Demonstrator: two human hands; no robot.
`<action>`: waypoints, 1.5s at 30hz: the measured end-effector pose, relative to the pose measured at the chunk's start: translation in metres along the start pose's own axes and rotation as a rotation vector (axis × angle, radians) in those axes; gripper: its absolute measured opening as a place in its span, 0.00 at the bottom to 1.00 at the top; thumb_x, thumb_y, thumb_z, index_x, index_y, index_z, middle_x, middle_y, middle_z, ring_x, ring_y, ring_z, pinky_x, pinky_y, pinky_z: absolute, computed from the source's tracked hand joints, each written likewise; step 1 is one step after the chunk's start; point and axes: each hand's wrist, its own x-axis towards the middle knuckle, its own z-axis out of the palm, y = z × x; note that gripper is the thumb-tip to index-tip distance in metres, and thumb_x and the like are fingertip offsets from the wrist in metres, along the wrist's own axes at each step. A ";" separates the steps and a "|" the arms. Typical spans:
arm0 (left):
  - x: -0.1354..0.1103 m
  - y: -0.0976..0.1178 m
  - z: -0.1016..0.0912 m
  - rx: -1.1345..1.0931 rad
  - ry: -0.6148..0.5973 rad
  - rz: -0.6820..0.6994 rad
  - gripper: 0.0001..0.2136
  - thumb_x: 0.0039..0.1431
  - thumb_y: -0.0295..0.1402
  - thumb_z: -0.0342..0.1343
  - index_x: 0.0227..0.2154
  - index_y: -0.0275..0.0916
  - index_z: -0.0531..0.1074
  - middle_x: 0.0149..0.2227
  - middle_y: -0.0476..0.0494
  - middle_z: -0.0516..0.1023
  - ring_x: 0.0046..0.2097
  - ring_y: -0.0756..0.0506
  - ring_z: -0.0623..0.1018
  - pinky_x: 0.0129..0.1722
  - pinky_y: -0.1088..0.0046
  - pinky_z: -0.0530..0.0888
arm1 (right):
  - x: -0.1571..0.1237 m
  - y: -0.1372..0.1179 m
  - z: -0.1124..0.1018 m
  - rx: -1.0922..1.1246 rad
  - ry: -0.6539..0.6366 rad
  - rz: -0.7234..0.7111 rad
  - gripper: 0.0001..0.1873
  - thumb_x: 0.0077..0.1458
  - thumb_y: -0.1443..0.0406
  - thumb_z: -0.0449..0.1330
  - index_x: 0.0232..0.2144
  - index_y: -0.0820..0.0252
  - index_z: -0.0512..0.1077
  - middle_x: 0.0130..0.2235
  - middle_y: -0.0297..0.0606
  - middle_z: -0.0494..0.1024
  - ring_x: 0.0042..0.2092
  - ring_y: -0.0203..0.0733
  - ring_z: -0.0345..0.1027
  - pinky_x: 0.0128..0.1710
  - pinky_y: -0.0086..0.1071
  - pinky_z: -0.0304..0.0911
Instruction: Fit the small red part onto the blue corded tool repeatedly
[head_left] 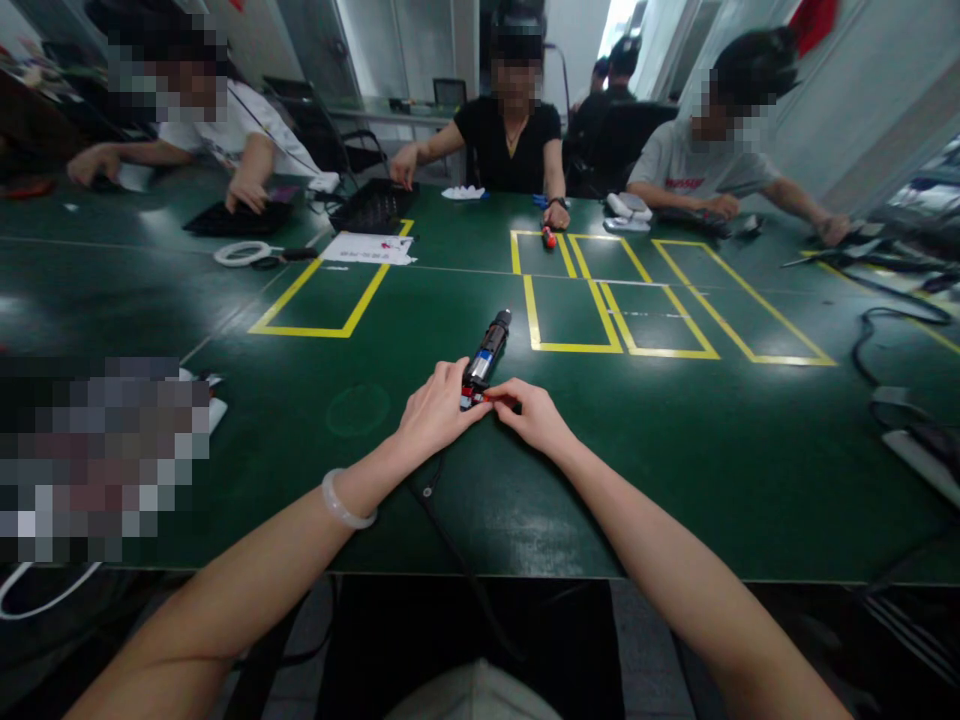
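Observation:
A slim black cylindrical tool [491,345] lies slantwise on the green table, its narrow tip pointing away from me. Along its body a silver and blue section shows, and red parts [480,396] sit at its near end. My left hand [436,408] is closed along the left side of that near end, with thumb and fingers on it. From the right, the thumb and forefinger of my right hand [534,412] pinch at the red parts. My fingertips hide some of the near end, so the exact small piece between them cannot be made out.
Yellow tape rectangles [574,348] mark the green table [300,400]. A white paper [367,248], a white ring-shaped item [244,253] and a red object [549,238] lie farther off. Black cables [862,350] run along the right. Several people sit across the table.

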 end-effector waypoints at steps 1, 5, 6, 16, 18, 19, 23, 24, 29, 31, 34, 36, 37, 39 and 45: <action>0.001 0.000 -0.001 0.026 0.006 -0.001 0.34 0.65 0.51 0.54 0.67 0.38 0.54 0.59 0.31 0.67 0.55 0.33 0.75 0.46 0.62 0.75 | 0.000 0.000 0.000 0.012 -0.012 -0.003 0.14 0.56 0.72 0.57 0.42 0.60 0.79 0.40 0.40 0.81 0.37 0.38 0.74 0.42 0.34 0.69; 0.002 -0.001 -0.005 0.113 0.032 0.019 0.35 0.66 0.49 0.55 0.68 0.36 0.53 0.58 0.30 0.67 0.54 0.33 0.76 0.46 0.63 0.74 | -0.002 -0.002 0.001 0.076 -0.063 0.008 0.19 0.57 0.73 0.55 0.48 0.62 0.76 0.44 0.42 0.83 0.40 0.39 0.76 0.46 0.36 0.69; 0.002 -0.002 -0.006 0.137 0.038 0.028 0.34 0.66 0.47 0.55 0.68 0.36 0.53 0.58 0.30 0.67 0.54 0.33 0.75 0.47 0.63 0.73 | -0.002 -0.003 0.001 0.087 -0.071 0.010 0.19 0.57 0.73 0.55 0.49 0.61 0.76 0.45 0.41 0.83 0.41 0.39 0.76 0.47 0.36 0.69; 0.002 -0.026 -0.020 0.314 0.037 -0.003 0.33 0.66 0.43 0.56 0.69 0.37 0.54 0.58 0.27 0.66 0.53 0.30 0.74 0.50 0.57 0.72 | -0.005 -0.001 -0.003 0.068 -0.047 0.020 0.14 0.58 0.70 0.57 0.46 0.60 0.75 0.44 0.41 0.81 0.41 0.38 0.74 0.44 0.34 0.68; 0.006 -0.042 -0.025 0.321 0.027 -0.039 0.33 0.66 0.43 0.55 0.69 0.37 0.54 0.59 0.26 0.65 0.53 0.29 0.74 0.50 0.56 0.72 | -0.005 -0.001 -0.004 0.064 -0.044 0.027 0.13 0.59 0.69 0.57 0.45 0.59 0.76 0.43 0.40 0.81 0.40 0.38 0.73 0.44 0.34 0.68; 0.008 -0.051 -0.027 0.326 0.023 -0.056 0.33 0.67 0.44 0.55 0.69 0.37 0.53 0.60 0.26 0.65 0.53 0.28 0.74 0.50 0.56 0.72 | -0.005 -0.001 -0.004 0.063 -0.043 0.029 0.12 0.59 0.69 0.57 0.44 0.59 0.76 0.42 0.40 0.81 0.40 0.38 0.73 0.44 0.33 0.67; 0.017 -0.092 -0.037 0.354 0.032 -0.117 0.32 0.68 0.45 0.51 0.70 0.37 0.53 0.61 0.24 0.64 0.55 0.27 0.72 0.50 0.53 0.72 | -0.005 -0.002 -0.006 0.056 -0.047 0.031 0.11 0.59 0.68 0.57 0.43 0.59 0.76 0.42 0.40 0.80 0.40 0.38 0.73 0.44 0.34 0.67; 0.018 -0.102 -0.040 0.361 0.034 -0.139 0.32 0.68 0.45 0.50 0.70 0.37 0.53 0.61 0.24 0.63 0.55 0.27 0.72 0.50 0.53 0.72 | -0.005 -0.002 -0.006 0.056 -0.048 0.032 0.11 0.59 0.68 0.57 0.43 0.59 0.76 0.42 0.40 0.80 0.40 0.38 0.73 0.44 0.34 0.67; 0.022 -0.152 -0.054 0.375 0.040 -0.249 0.33 0.69 0.47 0.48 0.70 0.35 0.51 0.62 0.24 0.63 0.57 0.27 0.71 0.52 0.53 0.71 | -0.005 -0.002 -0.006 0.056 -0.047 0.031 0.11 0.60 0.67 0.57 0.44 0.59 0.76 0.41 0.40 0.80 0.40 0.38 0.72 0.43 0.33 0.67; 0.021 -0.172 -0.060 0.380 0.046 -0.282 0.33 0.69 0.47 0.46 0.70 0.34 0.51 0.62 0.25 0.63 0.56 0.28 0.71 0.53 0.53 0.71 | -0.005 -0.002 -0.006 0.049 -0.050 0.031 0.11 0.60 0.67 0.57 0.44 0.59 0.76 0.41 0.39 0.80 0.39 0.38 0.72 0.43 0.33 0.67; 0.019 -0.199 -0.067 0.385 0.053 -0.350 0.33 0.70 0.49 0.45 0.70 0.35 0.50 0.64 0.28 0.62 0.57 0.30 0.70 0.54 0.53 0.70 | -0.005 -0.002 -0.006 0.047 -0.050 0.029 0.11 0.60 0.67 0.57 0.44 0.59 0.76 0.41 0.39 0.80 0.39 0.38 0.72 0.44 0.33 0.67; 0.018 -0.212 -0.070 0.378 0.067 -0.414 0.33 0.70 0.50 0.44 0.70 0.36 0.50 0.65 0.30 0.61 0.58 0.31 0.70 0.54 0.53 0.70 | -0.005 -0.001 -0.006 0.048 -0.050 0.029 0.11 0.60 0.67 0.57 0.44 0.59 0.76 0.41 0.39 0.80 0.39 0.38 0.72 0.43 0.33 0.67; 0.017 -0.216 -0.071 0.371 0.074 -0.443 0.33 0.70 0.51 0.43 0.70 0.37 0.50 0.65 0.31 0.62 0.57 0.31 0.70 0.54 0.53 0.69 | -0.005 0.000 -0.006 0.048 -0.051 0.029 0.11 0.60 0.67 0.58 0.44 0.59 0.76 0.40 0.39 0.79 0.39 0.38 0.72 0.43 0.33 0.67; 0.015 -0.219 -0.072 0.364 0.089 -0.485 0.33 0.70 0.52 0.41 0.70 0.37 0.49 0.64 0.31 0.63 0.56 0.32 0.71 0.54 0.54 0.69 | -0.005 0.001 -0.005 0.047 -0.053 0.029 0.11 0.60 0.67 0.58 0.44 0.59 0.76 0.40 0.39 0.79 0.38 0.37 0.72 0.42 0.33 0.67; 0.010 -0.201 -0.073 0.510 0.198 -0.434 0.27 0.71 0.47 0.48 0.63 0.34 0.59 0.62 0.34 0.64 0.57 0.36 0.70 0.55 0.62 0.67 | -0.005 0.000 -0.005 0.059 -0.050 0.022 0.11 0.60 0.67 0.57 0.44 0.60 0.76 0.40 0.39 0.79 0.38 0.38 0.72 0.43 0.33 0.67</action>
